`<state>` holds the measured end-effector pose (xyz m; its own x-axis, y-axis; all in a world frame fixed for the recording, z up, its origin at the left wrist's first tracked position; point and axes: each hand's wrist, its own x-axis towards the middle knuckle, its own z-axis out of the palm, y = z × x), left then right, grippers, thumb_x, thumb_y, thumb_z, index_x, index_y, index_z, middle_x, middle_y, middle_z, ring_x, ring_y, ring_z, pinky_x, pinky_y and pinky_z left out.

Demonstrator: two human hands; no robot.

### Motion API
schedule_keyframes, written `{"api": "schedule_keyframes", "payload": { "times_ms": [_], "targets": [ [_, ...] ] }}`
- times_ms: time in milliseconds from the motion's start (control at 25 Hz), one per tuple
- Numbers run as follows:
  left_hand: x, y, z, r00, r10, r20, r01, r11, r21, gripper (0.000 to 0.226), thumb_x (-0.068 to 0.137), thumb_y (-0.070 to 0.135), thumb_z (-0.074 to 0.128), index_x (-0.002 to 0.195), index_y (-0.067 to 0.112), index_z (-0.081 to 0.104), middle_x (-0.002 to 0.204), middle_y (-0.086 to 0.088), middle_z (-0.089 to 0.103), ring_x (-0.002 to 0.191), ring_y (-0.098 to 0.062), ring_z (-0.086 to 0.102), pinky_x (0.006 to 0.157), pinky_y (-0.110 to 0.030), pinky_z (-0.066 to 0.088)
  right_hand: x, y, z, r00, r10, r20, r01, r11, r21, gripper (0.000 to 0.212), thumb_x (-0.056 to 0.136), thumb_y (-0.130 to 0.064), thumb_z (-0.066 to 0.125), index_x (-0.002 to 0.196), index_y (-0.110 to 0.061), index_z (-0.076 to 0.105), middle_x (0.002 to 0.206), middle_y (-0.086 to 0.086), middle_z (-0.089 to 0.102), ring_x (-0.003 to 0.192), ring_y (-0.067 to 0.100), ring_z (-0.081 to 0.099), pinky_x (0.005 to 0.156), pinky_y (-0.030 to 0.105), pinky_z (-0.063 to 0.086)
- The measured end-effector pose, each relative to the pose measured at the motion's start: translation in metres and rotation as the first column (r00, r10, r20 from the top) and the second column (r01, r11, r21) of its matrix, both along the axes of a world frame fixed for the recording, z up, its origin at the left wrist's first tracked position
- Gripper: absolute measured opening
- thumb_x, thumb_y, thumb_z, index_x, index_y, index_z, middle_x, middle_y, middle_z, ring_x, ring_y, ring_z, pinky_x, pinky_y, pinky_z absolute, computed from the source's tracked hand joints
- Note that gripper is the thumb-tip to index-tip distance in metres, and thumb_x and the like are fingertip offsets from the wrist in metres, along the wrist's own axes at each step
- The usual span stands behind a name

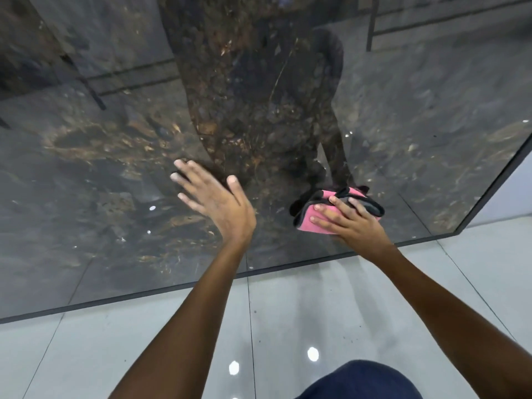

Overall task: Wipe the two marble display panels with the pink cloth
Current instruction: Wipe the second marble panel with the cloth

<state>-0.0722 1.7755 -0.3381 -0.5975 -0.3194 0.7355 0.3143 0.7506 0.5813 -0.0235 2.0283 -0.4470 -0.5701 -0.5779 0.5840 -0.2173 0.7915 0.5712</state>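
We see the right hand (352, 223) pressing the pink cloth (312, 218) flat on the dark panel (115, 168), fingers spread over it. Left of the cloth, the left hand (214, 201) is open, fingers straight and close together, near the panel

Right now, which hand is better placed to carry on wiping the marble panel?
The right hand. It already presses the folded pink cloth flat against the marble panel, near its lower edge. The left hand is open with fingers spread on the panel and holds nothing.
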Motion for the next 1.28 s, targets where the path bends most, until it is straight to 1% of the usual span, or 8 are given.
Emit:
{"api": "schedule_keyframes", "payload": {
  "times_ms": [240,440,520,680,840,920,1120,1280],
  "targets": [
    [-0.006,0.041,0.097,0.973,-0.165,-0.163,0.139,0.977,-0.16,0.061,0.1,0.026,0.039,0.153,0.006,0.018,0.16,-0.02,0.011,0.147,-0.033,-0.001,0.115,-0.044,-0.016,-0.029,-0.013,0.189,0.914,-0.232,-0.331,-0.081,0.697,-0.712,0.074,0.08,-0.024,0.059,0.149,-0.017,0.033,0.152,0.014,0.035,0.142,0.036,0.022,0.118,0.041,0.009],
    [-0.017,0.067,0.21,0.932,-0.193,-0.307,0.121,0.963,-0.24,0.062,0.098,0.027,0.043,0.151,0.004,0.022,0.158,-0.027,0.015,0.147,-0.038,0.006,0.117,-0.052,-0.003,-0.028,0.008,0.263,0.974,0.12,-0.194,-0.128,0.991,-0.029,0.081,0.081,-0.033,0.057,0.153,-0.023,0.023,0.158,0.002,0.027,0.149,0.023,0.015,0.118,0.044,0.013],
    [-0.022,0.067,0.262,0.908,-0.182,-0.377,0.077,0.958,-0.276,0.061,0.099,0.029,0.043,0.151,0.003,0.024,0.157,-0.029,0.017,0.146,-0.041,0.01,0.118,-0.052,0.0,-0.032,0.054,0.316,0.947,0.02,-0.32,-0.096,0.97,-0.224,0.084,0.079,-0.031,0.055,0.155,-0.025,0.019,0.155,0.008,0.031,0.146,0.028,0.023,0.117,0.045,0.017],
    [-0.031,0.067,0.326,0.905,-0.033,-0.425,-0.088,0.961,-0.263,0.058,0.102,0.033,0.033,0.153,0.006,0.023,0.16,-0.016,0.021,0.147,-0.04,0.015,0.118,-0.054,0.006,-0.027,0.049,0.403,0.87,-0.337,-0.36,-0.232,0.365,-0.902,0.074,0.081,-0.022,0.052,0.149,-0.005,0.032,0.154,0.022,0.031,0.144,0.043,0.018,0.118,0.047,0.014],
    [-0.032,0.071,0.323,0.923,0.019,-0.384,-0.13,0.955,-0.266,0.059,0.103,0.035,0.029,0.155,0.009,0.018,0.162,-0.009,0.019,0.148,-0.036,0.014,0.118,-0.057,0.009,-0.024,0.015,0.373,0.966,0.079,-0.245,-0.134,0.967,-0.216,0.081,0.076,-0.031,0.053,0.15,-0.015,0.025,0.153,0.013,0.034,0.143,0.031,0.023,0.119,0.042,0.006],
    [-0.034,0.068,0.321,0.929,0.004,-0.371,-0.113,0.955,-0.273,0.059,0.104,0.034,0.029,0.155,0.009,0.016,0.162,-0.008,0.017,0.148,-0.036,0.012,0.118,-0.057,0.008,-0.022,0.057,0.395,0.969,0.024,-0.247,-0.051,0.993,-0.104,0.077,0.077,-0.035,0.049,0.149,-0.019,0.028,0.153,0.01,0.035,0.143,0.033,0.023,0.118,0.048,0.011],
    [-0.037,0.07,0.319,0.925,-0.002,-0.379,-0.111,0.954,-0.277,0.059,0.104,0.033,0.025,0.155,0.008,0.013,0.163,-0.009,0.014,0.148,-0.036,0.008,0.118,-0.057,0.003,-0.02,0.07,0.54,0.867,-0.362,-0.343,-0.295,0.182,-0.938,0.064,0.087,-0.014,0.051,0.148,-0.004,0.035,0.152,0.019,0.035,0.142,0.034,0.028,0.115,0.052,0.027],
    [-0.038,0.067,0.319,0.931,-0.026,-0.364,-0.088,0.952,-0.295,0.059,0.104,0.036,0.018,0.155,0.008,0.013,0.162,-0.009,0.015,0.148,-0.035,0.006,0.118,-0.057,0.002,-0.035,0.0,0.483,0.916,0.149,-0.371,-0.306,0.859,-0.41,0.07,0.076,-0.013,0.053,0.145,-0.003,0.04,0.151,0.019,0.035,0.144,0.032,0.025,0.12,0.051,0.015]
  ]
}}
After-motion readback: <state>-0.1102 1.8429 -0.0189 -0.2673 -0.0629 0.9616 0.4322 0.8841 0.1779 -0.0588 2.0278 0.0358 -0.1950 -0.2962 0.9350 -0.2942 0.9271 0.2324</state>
